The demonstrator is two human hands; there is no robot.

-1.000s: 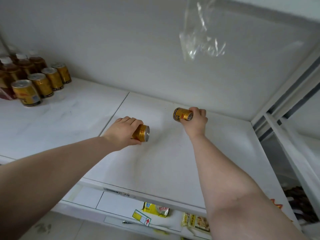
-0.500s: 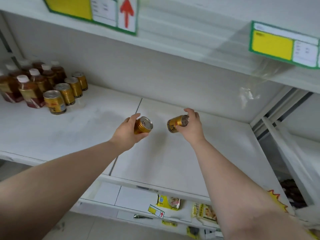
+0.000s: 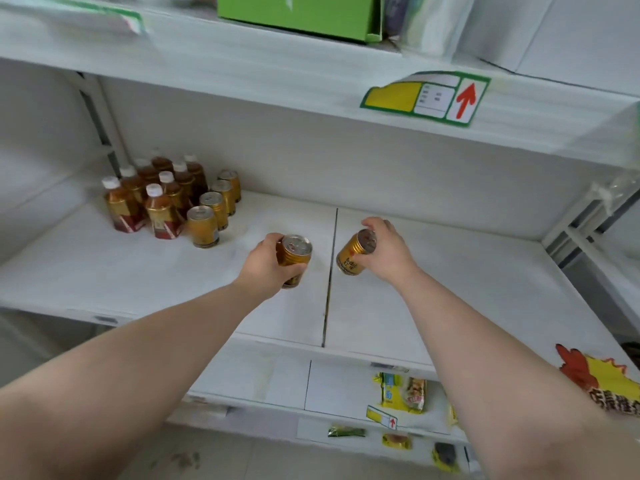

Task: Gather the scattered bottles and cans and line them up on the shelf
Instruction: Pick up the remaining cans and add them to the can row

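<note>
A person's left hand grips a gold can round its side, the can close to upright with its silver pull-tab top facing the camera. The right hand holds a second gold can, fingers curled over its top end, the can tilted so that its base points down and to the left. Both cans are over the middle of a white shelf, one on either side of the dark seam between its two boards; whether either touches the surface cannot be told.

Well apart, toward the left rear of the same shelf, a cluster of white-capped brown bottles stands upright, with a row of four gold cans just beside it on the right, running from front to back.

On the edge of the shelf above hangs a green-bordered price label with a red arrow, and a green box sits on top. Yellow snack packets lie on a lower shelf, and a red-and-yellow burst sign shows at the right edge.
</note>
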